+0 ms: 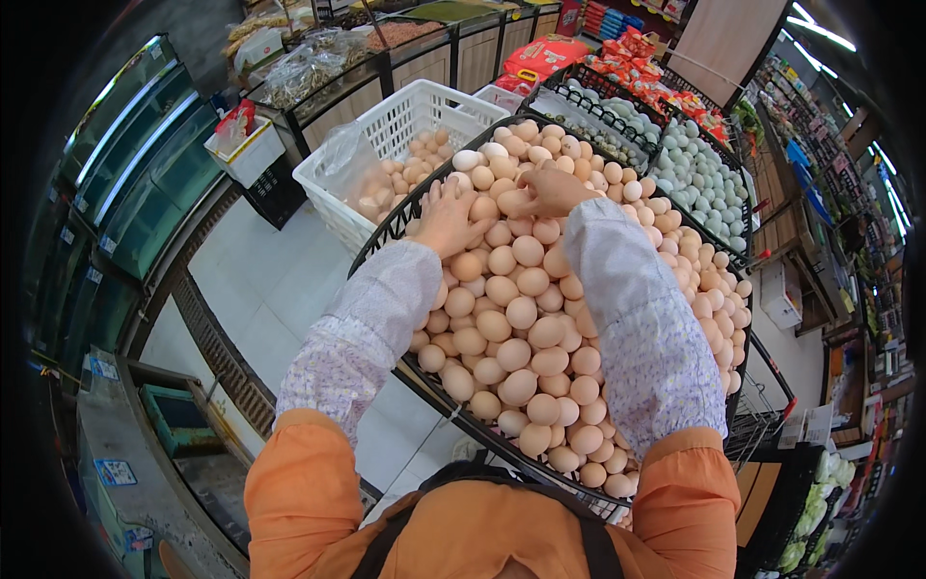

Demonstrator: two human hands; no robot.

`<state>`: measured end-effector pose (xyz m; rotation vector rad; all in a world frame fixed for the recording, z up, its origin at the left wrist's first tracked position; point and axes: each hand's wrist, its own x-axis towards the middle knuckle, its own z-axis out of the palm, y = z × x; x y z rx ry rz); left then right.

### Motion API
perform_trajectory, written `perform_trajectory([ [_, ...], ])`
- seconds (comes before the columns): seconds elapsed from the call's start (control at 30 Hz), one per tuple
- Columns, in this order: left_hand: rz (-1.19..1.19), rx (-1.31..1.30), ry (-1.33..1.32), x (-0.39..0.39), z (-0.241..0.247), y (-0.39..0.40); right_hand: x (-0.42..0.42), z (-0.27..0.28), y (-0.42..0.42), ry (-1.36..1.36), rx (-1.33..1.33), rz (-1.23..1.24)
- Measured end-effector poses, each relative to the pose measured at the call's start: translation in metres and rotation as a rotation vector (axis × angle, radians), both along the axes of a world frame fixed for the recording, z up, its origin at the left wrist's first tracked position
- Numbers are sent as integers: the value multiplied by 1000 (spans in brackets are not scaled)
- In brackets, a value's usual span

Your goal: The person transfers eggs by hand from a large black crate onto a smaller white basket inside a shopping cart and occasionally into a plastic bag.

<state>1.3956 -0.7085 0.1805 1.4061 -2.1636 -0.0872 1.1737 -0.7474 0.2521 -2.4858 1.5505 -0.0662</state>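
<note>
A large heap of brown eggs [521, 313] fills a black plastic crate [499, 440] right in front of me. On the far left part of the heap lies my left hand [448, 217], palm down with spread fingers touching eggs; it grips none that I can see. My right hand [553, 192] is just to its right, its fingers curled down around a brown egg [514, 203] at the top of the heap. Patterned sleeve covers reach over both forearms. The undersides of both hands are hidden.
Beyond the heap's left edge stands a white plastic basket [333, 206] with more brown eggs and a clear plastic bag [347, 163]. Pale green eggs [698, 174] fill a black crate at the back right. Glass tanks [163, 174] line the left side. A wire shopping cart [749, 412] is at the right.
</note>
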Motion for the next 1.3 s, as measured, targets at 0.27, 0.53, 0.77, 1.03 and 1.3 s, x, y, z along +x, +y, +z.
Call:
perform_trajectory([
  [0.27, -35, -28, -102, 1, -8, -12, -20, -3, 3, -53, -42, -33],
  [0.53, -227, -16, -106, -12, 5, -28, -50, 30, 59, 27, -571, 265],
  [0.77, -324, 92, 81, -1, 38, -3, -211, 143, 297, -308, -286, -78],
  [1.03, -274, -127, 548, -63, 109, 183, -446, -1, 565, -922, -219, -1277],
  [1.3, -1022, 370, 705, -241, 73, 422, -520, -335, 713, -228, 369, -1344],
])
